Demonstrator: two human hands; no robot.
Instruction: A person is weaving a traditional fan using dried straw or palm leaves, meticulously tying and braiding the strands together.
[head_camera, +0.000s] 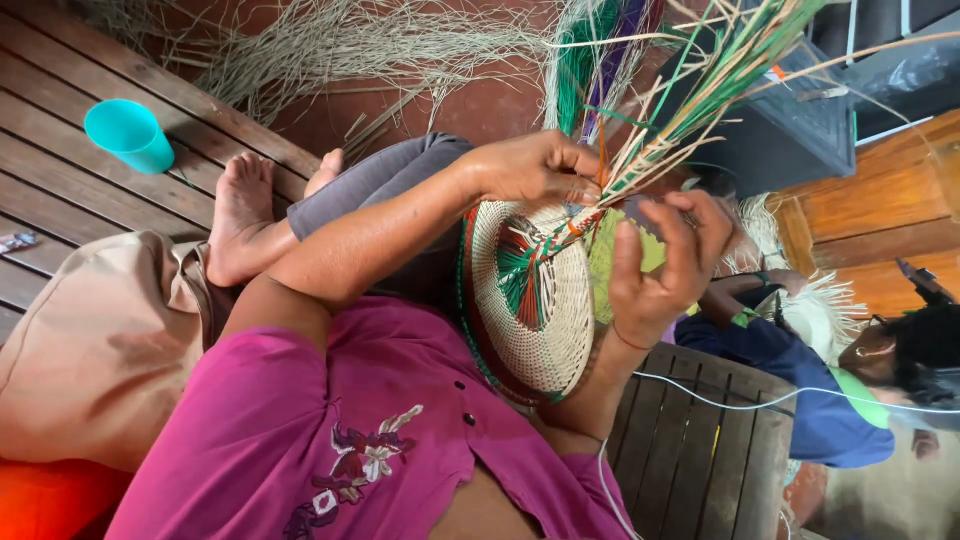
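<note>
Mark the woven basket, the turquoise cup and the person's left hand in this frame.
woven basket (545, 320), head view, on the pale woven face below the coloured stripes.
turquoise cup (130, 135), head view, on its side wall.
left hand (535, 165), head view, on the back of the hand, which grips the strands.

**Soft daylight, sharp centre, blurred strands**

Even, diffuse light fills the scene, with no glare. Around the fingers (560, 165) detail stays crisp. Above them the fibre strands (700, 90) smear slightly. Below them, gentle shadow darkens the lap.
</note>
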